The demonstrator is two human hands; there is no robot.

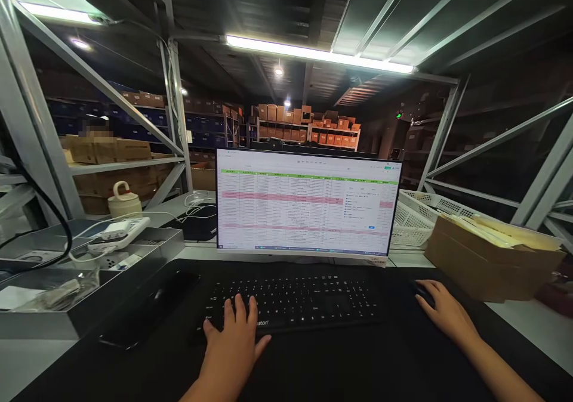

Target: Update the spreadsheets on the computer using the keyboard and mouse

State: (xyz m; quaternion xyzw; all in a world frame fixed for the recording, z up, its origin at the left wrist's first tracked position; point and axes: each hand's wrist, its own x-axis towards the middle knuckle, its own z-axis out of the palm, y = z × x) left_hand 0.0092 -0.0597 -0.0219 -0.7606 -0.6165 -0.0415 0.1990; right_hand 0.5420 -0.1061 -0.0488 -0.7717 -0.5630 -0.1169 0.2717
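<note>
My left hand (233, 342) rests on the left part of a black keyboard (333, 306), fingers spread over the keys and thumb stretched out to the right. Over to the right, my right hand (445, 312) is curved around a black computer mouse (423, 294), which its fingers partly cover. Both lie on a wide black desk mat (340, 363). Behind the keyboard stands a monitor (286, 211) showing a spreadsheet with a green header row and some pink rows. A small white pop-up box is on the right side of the screen; its text is too small to read.
Left of the keyboard are a dark phone-like slab (150, 312), a grey divided tray (89, 294) with a power strip, and a cream jug (124, 202). At right stand a cardboard box (483, 259) of envelopes and white baskets (409, 223). Metal shelving frames surround the desk.
</note>
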